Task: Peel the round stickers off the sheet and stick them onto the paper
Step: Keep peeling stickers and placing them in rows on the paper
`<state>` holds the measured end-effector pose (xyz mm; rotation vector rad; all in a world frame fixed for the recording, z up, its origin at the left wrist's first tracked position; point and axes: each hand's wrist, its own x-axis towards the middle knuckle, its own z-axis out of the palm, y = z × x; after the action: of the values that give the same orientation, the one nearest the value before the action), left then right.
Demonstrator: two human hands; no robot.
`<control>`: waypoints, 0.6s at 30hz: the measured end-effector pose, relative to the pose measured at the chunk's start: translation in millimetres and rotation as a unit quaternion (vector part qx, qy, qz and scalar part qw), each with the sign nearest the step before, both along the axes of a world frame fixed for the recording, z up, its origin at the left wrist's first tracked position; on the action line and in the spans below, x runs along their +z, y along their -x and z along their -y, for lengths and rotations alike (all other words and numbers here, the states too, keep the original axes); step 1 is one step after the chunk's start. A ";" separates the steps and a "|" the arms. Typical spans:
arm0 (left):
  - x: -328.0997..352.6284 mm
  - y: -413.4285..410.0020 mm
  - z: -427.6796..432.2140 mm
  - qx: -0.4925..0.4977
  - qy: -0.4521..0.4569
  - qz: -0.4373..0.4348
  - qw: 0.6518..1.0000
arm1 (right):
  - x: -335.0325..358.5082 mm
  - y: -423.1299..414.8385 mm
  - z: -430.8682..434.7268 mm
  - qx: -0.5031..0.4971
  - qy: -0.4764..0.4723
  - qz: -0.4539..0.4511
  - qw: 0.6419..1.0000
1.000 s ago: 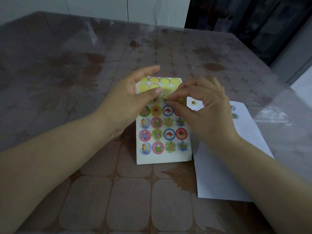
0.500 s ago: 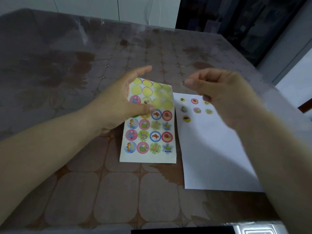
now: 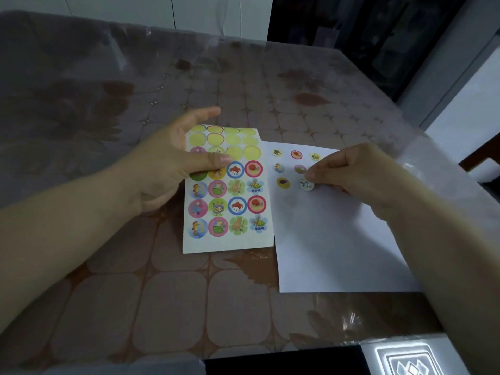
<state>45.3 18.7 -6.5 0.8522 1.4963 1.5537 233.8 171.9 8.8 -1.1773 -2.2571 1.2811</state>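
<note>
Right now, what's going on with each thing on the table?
Sticker sheet: flat on the table, top rows mostly peeled bare.
Paper: flat beside the sheet, several stickers near its top.
New sticker: at the right hand's fingertips, on the paper.
Left hand: open, thumb pressing the sheet.
Right hand: pinching the sticker.

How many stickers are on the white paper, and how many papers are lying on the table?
Stickers on the white paper: 7 showing, one at the right hand's fingertips
Sticker sheet: 1
White paper: 1
Total: 9

White paper (image 3: 332, 239), multicoloured cartoon stickers (image 3: 227, 204) (upper circles plain yellow), brown-tiled tablecloth (image 3: 167, 307).
</note>
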 end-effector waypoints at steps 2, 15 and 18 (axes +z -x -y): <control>-0.3 0.6 0.1 0.000 0.003 0.002 1.000 | -1.6 -0.2 0.7 0.004 -0.008 -0.005 1.000; -3.2 0.3 1.0 -0.052 -0.011 -0.030 0.998 | -7.9 4.1 -1.0 -0.037 -0.081 0.037 0.995; -2.6 1.1 1.7 -0.053 -0.012 -0.036 0.998 | -8.8 4.6 -3.2 -0.009 -0.103 0.066 0.992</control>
<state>44.2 16.9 -9.0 0.9942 1.4603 1.4810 229.2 175.2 0.0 -1.2355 -2.3971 0.9612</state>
